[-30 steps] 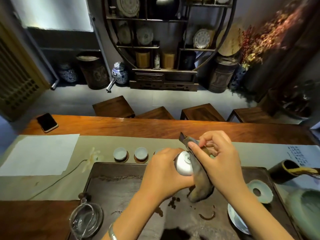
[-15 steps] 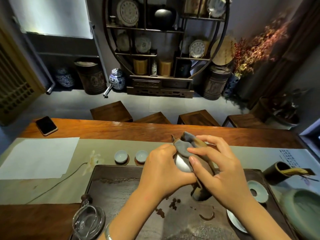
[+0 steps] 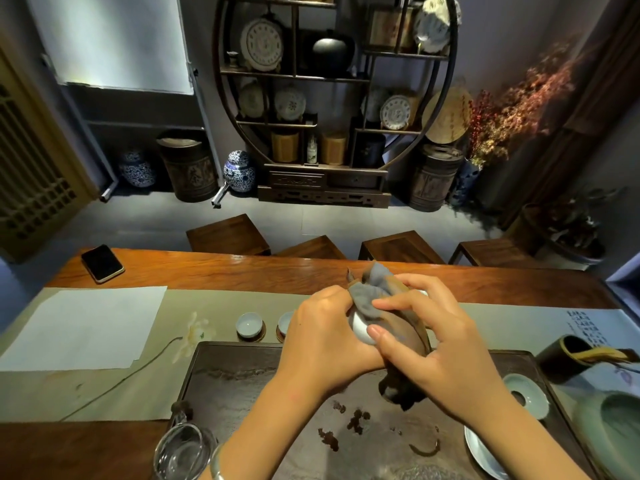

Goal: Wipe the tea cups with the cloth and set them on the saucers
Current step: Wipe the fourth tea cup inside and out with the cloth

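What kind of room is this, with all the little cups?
Probably a tea room or tea shop. Small tea cups sit on saucers beside a dark tea tray, and a round display shelf behind holds wrapped tea cakes and jars.

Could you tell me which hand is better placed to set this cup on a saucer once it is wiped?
Probably the left hand: it grips the cup, while the right hand presses the cloth against it.

Head view, forward-down, close over hands [image 3: 381, 337]
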